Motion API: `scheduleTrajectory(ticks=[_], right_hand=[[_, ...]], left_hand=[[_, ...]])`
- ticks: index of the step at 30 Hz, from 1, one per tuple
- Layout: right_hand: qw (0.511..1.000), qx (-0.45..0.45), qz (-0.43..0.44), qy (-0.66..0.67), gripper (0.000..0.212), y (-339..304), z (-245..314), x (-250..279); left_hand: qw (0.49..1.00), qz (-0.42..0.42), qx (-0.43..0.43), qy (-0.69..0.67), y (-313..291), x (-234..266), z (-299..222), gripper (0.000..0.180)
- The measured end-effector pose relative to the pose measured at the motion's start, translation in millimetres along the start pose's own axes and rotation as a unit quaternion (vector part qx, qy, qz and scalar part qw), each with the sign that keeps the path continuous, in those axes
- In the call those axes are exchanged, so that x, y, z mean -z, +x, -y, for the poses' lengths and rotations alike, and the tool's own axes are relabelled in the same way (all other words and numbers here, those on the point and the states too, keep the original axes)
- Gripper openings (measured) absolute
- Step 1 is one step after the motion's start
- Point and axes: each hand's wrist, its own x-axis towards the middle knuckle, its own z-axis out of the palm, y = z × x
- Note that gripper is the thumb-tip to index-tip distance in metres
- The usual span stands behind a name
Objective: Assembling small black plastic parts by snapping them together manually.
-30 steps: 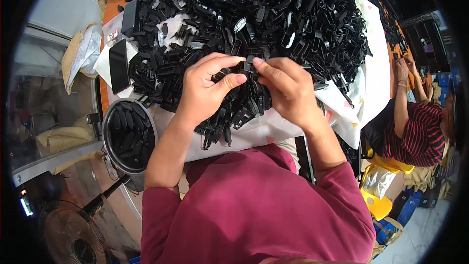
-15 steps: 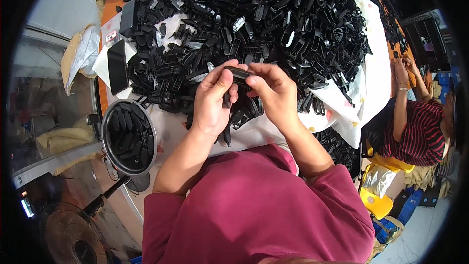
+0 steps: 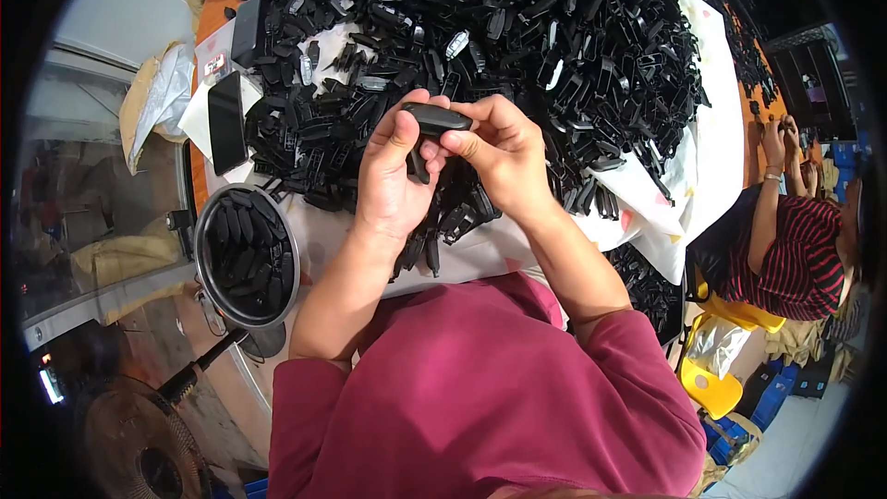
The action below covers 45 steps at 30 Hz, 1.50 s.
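parts pile (image 3: 554, 46) behind hands, bowl (image 3: 248, 254) left, phone (image 3: 225, 120) beyond it

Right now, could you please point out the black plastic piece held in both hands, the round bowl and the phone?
Black plastic piece (image 3: 434, 116), head view, on its smooth top face between the fingers.
Round bowl (image 3: 292, 263), head view, on its metal rim at the right side.
Phone (image 3: 225, 122), head view, on the middle of its dark screen.

The small black oblong plastic piece (image 3: 436, 117) pinched between both hands looked smooth with a faint sheen, like the heaped black plastic parts (image 3: 554, 37) behind it. Those lay on thin white crinkled sheeting (image 3: 702, 157) over an orange wooden bench (image 3: 214, 14). The round metal bowl (image 3: 248, 254) had a shiny rim.
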Motion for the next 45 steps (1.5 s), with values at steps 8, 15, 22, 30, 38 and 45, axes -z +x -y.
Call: scheduleTrajectory(ticks=[8, 15, 22, 30, 38, 45], right_hand=[[0.551, 0.186, -0.032, -0.813, 0.006, 72, -2, 68], [0.567, 0.13, -0.019, -0.813, 0.006, 63, 2, 59], [0.885, 0.187, -0.017, -0.426, 0.012, 45, 11, 65], [0.99, -0.125, -0.063, -0.013, 0.012, 45, 13, 59], [0.977, -0.196, -0.03, 0.072, 0.01, 36, 25, 66], [0.972, -0.19, 0.044, 0.13, 0.009, 28, 24, 54]], left_hand=[[0.944, -0.159, -0.136, 0.255, 63, 16, -50, 0.011], [0.416, -0.037, -0.126, 0.9, 92, 24, -41, 0.027], [0.392, -0.05, 0.033, 0.918, 86, 9, -42, 0.026], [0.848, -0.011, 0.112, 0.518, 50, -4, -48, 0.026], [0.878, 0.041, 0.047, 0.474, 39, 0, -37, 0.032], [0.904, 0.097, 0.185, 0.373, 33, -14, -22, 0.022]])
